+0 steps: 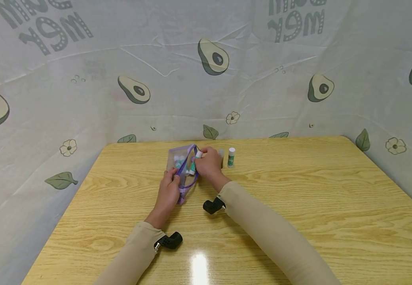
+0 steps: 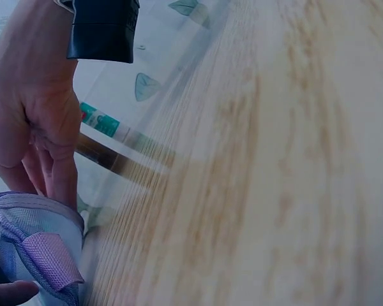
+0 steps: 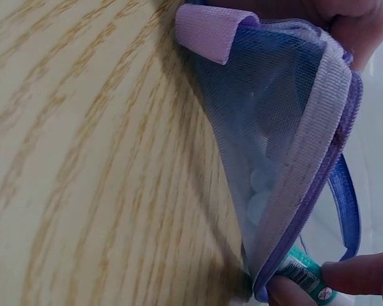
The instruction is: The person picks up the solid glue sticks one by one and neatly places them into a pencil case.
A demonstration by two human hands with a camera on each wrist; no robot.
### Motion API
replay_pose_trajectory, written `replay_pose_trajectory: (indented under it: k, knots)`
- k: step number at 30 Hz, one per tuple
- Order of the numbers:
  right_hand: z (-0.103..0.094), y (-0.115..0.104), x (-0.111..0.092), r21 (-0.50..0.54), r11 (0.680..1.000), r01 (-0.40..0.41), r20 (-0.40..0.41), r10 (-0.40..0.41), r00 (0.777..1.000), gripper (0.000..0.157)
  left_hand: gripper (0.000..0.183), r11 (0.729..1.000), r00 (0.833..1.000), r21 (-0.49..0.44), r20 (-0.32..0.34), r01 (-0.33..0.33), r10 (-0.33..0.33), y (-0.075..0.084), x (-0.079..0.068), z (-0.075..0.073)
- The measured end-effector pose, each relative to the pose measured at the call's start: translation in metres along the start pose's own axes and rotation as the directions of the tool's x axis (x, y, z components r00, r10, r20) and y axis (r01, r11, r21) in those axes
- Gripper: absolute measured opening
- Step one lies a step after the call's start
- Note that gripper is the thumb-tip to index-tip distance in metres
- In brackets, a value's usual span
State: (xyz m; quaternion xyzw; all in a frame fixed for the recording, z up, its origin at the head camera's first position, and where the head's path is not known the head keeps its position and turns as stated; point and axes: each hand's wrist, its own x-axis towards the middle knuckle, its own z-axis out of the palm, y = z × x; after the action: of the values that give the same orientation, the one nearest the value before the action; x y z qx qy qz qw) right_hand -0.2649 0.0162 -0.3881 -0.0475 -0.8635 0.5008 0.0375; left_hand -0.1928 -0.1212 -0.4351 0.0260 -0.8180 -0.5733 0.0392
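A purple-trimmed mesh zip pouch (image 1: 182, 158) stands with its zipper open, several white-capped glue sticks (image 1: 178, 161) showing through the mesh. My left hand (image 1: 170, 189) grips the pouch's near side, its thumb (image 2: 11, 293) at the zipper edge. My right hand (image 1: 210, 164) pinches a glue stick (image 1: 195, 163) with a white cap and green label, tilted in the pouch's mouth. In the right wrist view, that glue stick (image 3: 304, 275) lies between thumb and finger, right at the zipper edge, its barcode showing.
Just right of my right hand, another green-labelled glue stick (image 1: 231, 157) stands upright on the wooden table (image 1: 298, 190). Beside it is a brown cylinder (image 2: 101, 153), partly hidden by the right hand in the head view. An avocado-print cloth (image 1: 177, 99) hangs behind the table.
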Motion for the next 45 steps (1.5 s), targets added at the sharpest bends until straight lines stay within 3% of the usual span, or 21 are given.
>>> replay_pose_trajectory:
  k: [10, 24, 35, 45]
  knots:
    - [-0.001, 0.000, -0.002, -0.089, 0.996, -0.014, 0.046, 0.018, 0.999, 0.051, 0.052, 1.000, 0.999, -0.014, -0.031, -0.025, 0.024, 0.002, 0.000, 0.001]
    - [-0.002, -0.005, -0.012, -0.038, 0.999, 0.035, 0.051, -0.033, 0.998, 0.048, 0.052, 1.000, 1.000, -0.014, -0.005, -0.001, 0.001, -0.001, 0.002, 0.002]
    - [-0.018, -0.013, -0.025, 0.090, 0.989, 0.116, 0.008, -0.117, 0.993, 0.047, 0.052, 1.000, 1.000, -0.012, -0.013, 0.001, -0.001, -0.001, 0.001, 0.002]
    - [-0.039, -0.015, -0.032, 0.223, 0.949, 0.222, -0.064, -0.213, 0.975, 0.046, 0.051, 1.000, 1.000, -0.003, -0.022, -0.005, 0.004, -0.002, 0.002, 0.003]
